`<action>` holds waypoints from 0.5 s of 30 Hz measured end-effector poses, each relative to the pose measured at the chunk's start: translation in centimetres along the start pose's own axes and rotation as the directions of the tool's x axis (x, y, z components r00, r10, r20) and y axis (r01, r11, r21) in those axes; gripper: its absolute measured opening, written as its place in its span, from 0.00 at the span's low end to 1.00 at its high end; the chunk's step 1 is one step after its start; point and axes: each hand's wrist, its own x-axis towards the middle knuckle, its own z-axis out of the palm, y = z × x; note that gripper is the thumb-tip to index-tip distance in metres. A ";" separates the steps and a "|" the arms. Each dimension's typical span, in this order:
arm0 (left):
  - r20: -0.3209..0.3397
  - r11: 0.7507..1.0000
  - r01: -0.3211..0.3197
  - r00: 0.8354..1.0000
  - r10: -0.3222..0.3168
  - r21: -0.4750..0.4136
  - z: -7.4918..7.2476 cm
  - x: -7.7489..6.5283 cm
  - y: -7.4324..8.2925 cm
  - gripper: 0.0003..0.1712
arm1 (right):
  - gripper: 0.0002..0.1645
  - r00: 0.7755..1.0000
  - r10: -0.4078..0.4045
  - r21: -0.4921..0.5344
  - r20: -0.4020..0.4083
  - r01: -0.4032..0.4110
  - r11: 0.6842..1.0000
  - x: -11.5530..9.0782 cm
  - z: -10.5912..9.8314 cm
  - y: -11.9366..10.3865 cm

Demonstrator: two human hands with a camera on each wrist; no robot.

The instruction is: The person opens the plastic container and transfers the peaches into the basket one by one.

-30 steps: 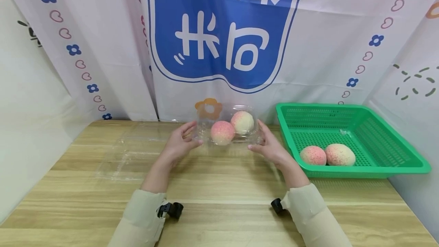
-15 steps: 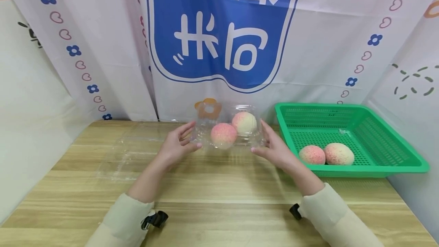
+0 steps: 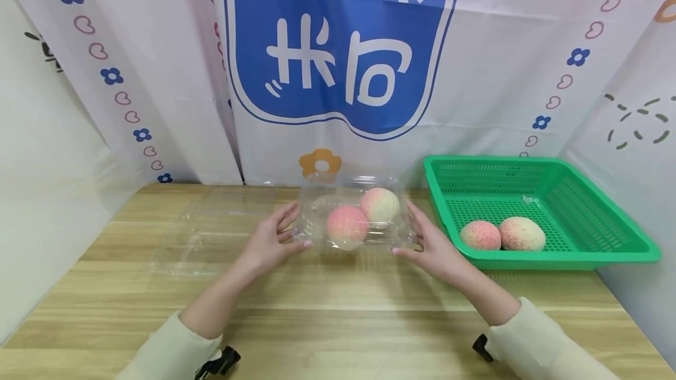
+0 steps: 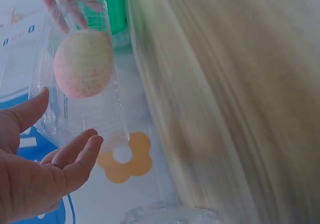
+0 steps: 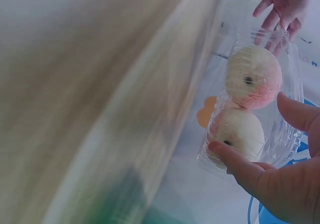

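Observation:
Between my two hands a transparent plastic clamshell box is held up off the wooden table, its near side tipped toward me. Inside lie two peaches, a pinker one in front and a paler one behind it to the right. My left hand grips the box's left end, thumb in front and fingers behind. At the right end my right hand holds it the same way. From the right wrist view, both peaches show through the plastic from below.
More transparent plastic packaging lies on the table at the left. A green basket stands at the right with a pinkish peach and a paler peach in it. A printed white cloth hangs behind the table.
Both hands have brought the box nearer to me, lower in the head view, and it appears larger. The forearms have spread apart. Basket and left packaging stay put.

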 end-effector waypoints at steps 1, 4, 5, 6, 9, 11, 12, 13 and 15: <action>-0.002 1.000 0.003 1.000 -0.003 0.011 0.1 -0.2 0.0 0.50 | 0.59 1.000 0.002 -0.007 0.004 -0.002 1.000 -0.3 0.0 0.1; -0.005 0.999 0.015 1.000 -0.014 0.034 0.4 -0.8 0.0 0.51 | 0.58 1.000 0.008 -0.026 0.016 -0.007 1.000 -1.1 -0.1 0.1; -0.007 0.999 0.018 1.000 -0.018 0.041 0.5 -1.0 -0.1 0.51 | 0.58 1.000 0.005 -0.032 0.022 -0.004 0.999 -1.3 -0.1 0.0; -0.009 0.999 0.020 1.000 -0.020 0.046 0.6 -1.2 -0.1 0.50 | 0.58 1.000 0.000 -0.037 0.024 0.001 0.999 -1.6 -0.1 0.0; -0.012 0.998 0.026 1.000 -0.025 0.055 0.9 -1.9 -0.3 0.50 | 0.57 0.999 -0.006 -0.048 0.032 0.008 0.999 -2.3 -0.1 0.0; -0.013 0.998 0.029 1.000 -0.028 0.057 1.1 -2.3 -0.5 0.49 | 0.57 0.999 -0.004 -0.050 0.039 0.006 0.999 -2.8 0.0 0.1; -0.013 0.998 0.031 0.999 -0.030 0.053 1.2 -2.4 -0.5 0.49 | 0.57 0.999 -0.001 -0.048 0.044 0.003 0.999 -3.0 0.0 0.2; -0.012 0.998 0.033 0.999 -0.032 0.052 1.3 -2.6 -0.6 0.49 | 0.57 0.999 0.004 -0.047 0.048 -0.002 0.999 -3.2 0.0 0.3; -0.010 0.998 0.034 0.999 -0.034 0.048 1.5 -2.8 -0.7 0.49 | 0.57 0.998 0.012 -0.041 0.058 -0.010 0.999 -3.5 0.1 0.4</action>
